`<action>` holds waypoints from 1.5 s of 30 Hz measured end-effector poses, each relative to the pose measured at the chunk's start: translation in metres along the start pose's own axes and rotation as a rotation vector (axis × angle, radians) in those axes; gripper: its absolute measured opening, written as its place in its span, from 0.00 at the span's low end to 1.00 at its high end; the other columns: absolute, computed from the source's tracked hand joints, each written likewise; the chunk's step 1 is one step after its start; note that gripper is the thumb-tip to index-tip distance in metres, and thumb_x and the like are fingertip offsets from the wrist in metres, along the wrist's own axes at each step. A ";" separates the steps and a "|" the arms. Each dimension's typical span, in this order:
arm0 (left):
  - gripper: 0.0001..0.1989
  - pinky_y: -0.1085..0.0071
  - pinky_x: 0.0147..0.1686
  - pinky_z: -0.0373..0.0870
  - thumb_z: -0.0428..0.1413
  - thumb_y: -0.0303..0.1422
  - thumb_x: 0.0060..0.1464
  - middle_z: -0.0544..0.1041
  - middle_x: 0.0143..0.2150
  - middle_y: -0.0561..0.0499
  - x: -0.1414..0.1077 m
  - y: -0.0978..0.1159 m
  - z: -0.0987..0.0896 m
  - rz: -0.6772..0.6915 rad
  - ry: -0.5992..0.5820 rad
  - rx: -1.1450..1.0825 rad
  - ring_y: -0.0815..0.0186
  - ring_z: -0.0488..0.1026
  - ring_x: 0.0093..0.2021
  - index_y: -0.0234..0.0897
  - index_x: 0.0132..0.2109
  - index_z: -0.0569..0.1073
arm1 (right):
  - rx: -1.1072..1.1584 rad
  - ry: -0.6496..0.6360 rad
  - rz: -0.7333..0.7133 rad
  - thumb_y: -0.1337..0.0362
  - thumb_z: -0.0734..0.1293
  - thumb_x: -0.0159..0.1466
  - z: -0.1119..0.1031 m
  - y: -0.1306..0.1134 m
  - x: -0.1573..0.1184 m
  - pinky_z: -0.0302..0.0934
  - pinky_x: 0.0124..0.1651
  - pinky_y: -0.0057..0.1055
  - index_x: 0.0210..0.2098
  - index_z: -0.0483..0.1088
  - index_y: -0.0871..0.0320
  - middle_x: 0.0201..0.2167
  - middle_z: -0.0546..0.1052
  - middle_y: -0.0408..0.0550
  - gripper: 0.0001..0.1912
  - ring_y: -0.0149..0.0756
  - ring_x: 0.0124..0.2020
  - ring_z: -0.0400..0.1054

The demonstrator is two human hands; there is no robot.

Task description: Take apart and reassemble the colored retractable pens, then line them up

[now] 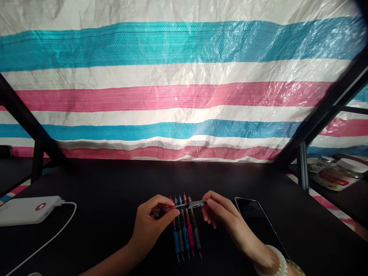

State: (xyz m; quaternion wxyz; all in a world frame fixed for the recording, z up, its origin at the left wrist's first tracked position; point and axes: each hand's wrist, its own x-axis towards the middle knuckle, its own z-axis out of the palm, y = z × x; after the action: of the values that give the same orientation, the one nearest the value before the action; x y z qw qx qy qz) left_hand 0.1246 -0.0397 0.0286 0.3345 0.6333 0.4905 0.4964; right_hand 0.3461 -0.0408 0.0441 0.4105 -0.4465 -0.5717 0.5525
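A slim pen with a grey clip section (196, 204) is held level between my two hands above the table. Its left part is pinched by the thumb and fingers of my left hand (152, 220). My right hand (225, 214) grips the other end with thumb and fingertips. Directly beneath lie several pens side by side, pointing away from me: a blue pen (176, 241), a red pen (190, 234) and a dark grey pen (197, 235) among them. The held pen crosses over their upper parts and hides some of them.
A dark smartphone (261, 226) lies right of the pens, partly behind my right forearm. At the left sits a white power bank (30, 210) with a white cable (61, 234). Black slanted frame bars (301, 126) flank the black tabletop (115, 184). A jar (340, 176) stands beyond, far right.
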 end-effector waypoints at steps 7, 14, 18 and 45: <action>0.03 0.74 0.29 0.69 0.63 0.32 0.47 0.76 0.26 0.53 0.005 0.001 0.000 -0.051 -0.040 -0.052 0.67 0.73 0.27 0.39 0.28 0.77 | -0.099 0.043 0.015 0.44 0.61 0.66 -0.001 0.006 0.004 0.54 0.29 0.30 0.21 0.64 0.58 0.20 0.66 0.43 0.27 0.30 0.23 0.58; 0.04 0.74 0.30 0.68 0.63 0.33 0.47 0.76 0.27 0.53 0.001 0.000 -0.002 -0.125 -0.024 -0.099 0.66 0.73 0.29 0.38 0.29 0.77 | -0.203 0.120 -0.062 0.47 0.62 0.67 -0.003 0.010 0.003 0.53 0.28 0.27 0.27 0.65 0.58 0.23 0.66 0.41 0.22 0.29 0.25 0.57; 0.06 0.75 0.29 0.68 0.63 0.35 0.48 0.75 0.28 0.53 0.003 -0.001 -0.001 -0.173 0.001 -0.142 0.67 0.72 0.29 0.38 0.29 0.77 | -0.162 0.139 -0.103 0.49 0.68 0.63 -0.002 0.006 0.002 0.56 0.29 0.27 0.35 0.69 0.57 0.28 0.69 0.42 0.16 0.30 0.27 0.60; 0.06 0.74 0.31 0.68 0.63 0.34 0.51 0.74 0.27 0.54 0.003 -0.008 0.004 -0.243 -0.013 -0.463 0.70 0.69 0.27 0.36 0.32 0.75 | 0.188 -0.190 0.204 0.44 0.62 0.66 0.000 0.002 0.001 0.54 0.20 0.22 0.38 0.70 0.61 0.24 0.73 0.45 0.24 0.27 0.21 0.63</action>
State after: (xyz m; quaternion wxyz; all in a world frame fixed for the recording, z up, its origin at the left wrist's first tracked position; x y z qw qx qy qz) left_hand 0.1265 -0.0342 0.0210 0.5308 0.4793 0.4344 0.5475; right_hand 0.3462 -0.0399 0.0419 0.3363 -0.4076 -0.5054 0.6821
